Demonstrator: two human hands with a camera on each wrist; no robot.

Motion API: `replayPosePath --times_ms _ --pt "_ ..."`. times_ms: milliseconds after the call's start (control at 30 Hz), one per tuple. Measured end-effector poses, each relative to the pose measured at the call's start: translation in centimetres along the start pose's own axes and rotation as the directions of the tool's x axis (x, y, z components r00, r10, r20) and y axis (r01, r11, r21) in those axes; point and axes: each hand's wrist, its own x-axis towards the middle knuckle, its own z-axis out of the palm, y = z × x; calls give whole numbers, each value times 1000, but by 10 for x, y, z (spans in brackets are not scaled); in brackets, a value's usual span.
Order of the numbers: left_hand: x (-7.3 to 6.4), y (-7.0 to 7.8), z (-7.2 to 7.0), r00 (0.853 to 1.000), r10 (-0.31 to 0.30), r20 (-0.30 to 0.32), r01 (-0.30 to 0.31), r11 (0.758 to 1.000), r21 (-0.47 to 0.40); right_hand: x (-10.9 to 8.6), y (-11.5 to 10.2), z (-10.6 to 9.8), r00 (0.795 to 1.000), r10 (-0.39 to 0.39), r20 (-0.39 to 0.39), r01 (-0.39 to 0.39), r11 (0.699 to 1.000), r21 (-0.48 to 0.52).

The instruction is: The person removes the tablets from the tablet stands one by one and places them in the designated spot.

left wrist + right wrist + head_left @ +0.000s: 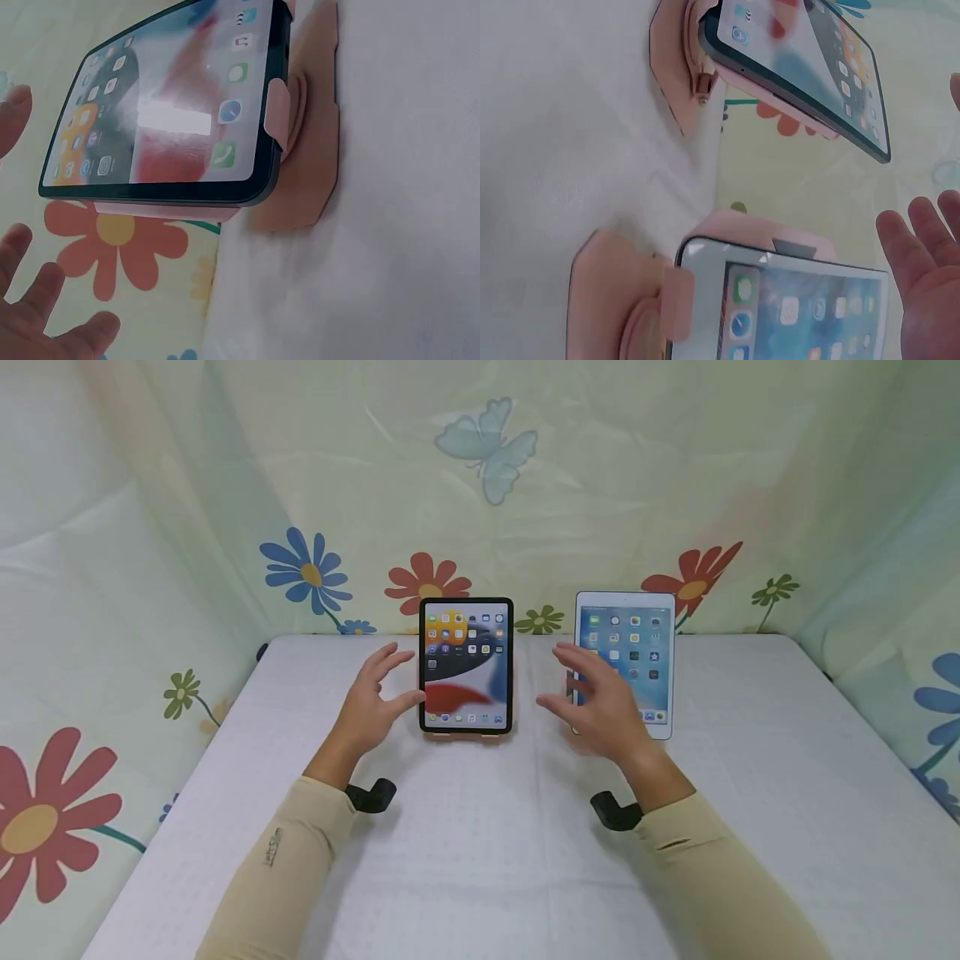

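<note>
A black-framed tablet (467, 665) with a lit home screen stands on a pink stand (300, 180) whose lip hooks its lower edge. To its right is a white-framed tablet (625, 664), also lit, on a similar pink stand (604, 300). Beside the black tablet's left edge is my left hand (372, 699), fingers spread and holding nothing; whether the thumb touches the tablet I cannot tell. My right hand (600, 703) hovers before the white tablet, fingers loosely bent and apart from the thumb, covering part of its left side.
A white cloth covers the table (480, 860). Behind it hangs a pale curtain (622, 468) printed with flowers and a butterfly. Black wrist mounts (372, 796) sit at both wrists.
</note>
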Motion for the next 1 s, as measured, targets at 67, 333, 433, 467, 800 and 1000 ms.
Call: replayPosePath --times_ms 67,333,433,467,800,1000 --pt "3 0 0 1000 -11 -1 11 999 -38 4 0 4 999 35 8 -35 997 69" --pt "14 -2 4 997 -68 -21 64 987 -150 23 -2 17 992 125 13 -125 964 235" --pt "19 -2 6 996 -83 -24 78 982 -171 29 -3 20 991 134 23 -136 959 248" --pt "20 -1 6 996 -85 -25 80 981 -177 30 -3 20 991 132 29 -135 959 250" --pt "35 -2 6 993 -119 -4 113 954 -279 45 1 33 983 170 68 -182 939 293" --pt "44 0 9 984 -174 44 179 921 -346 53 3 37 975 203 91 -222 922 316"
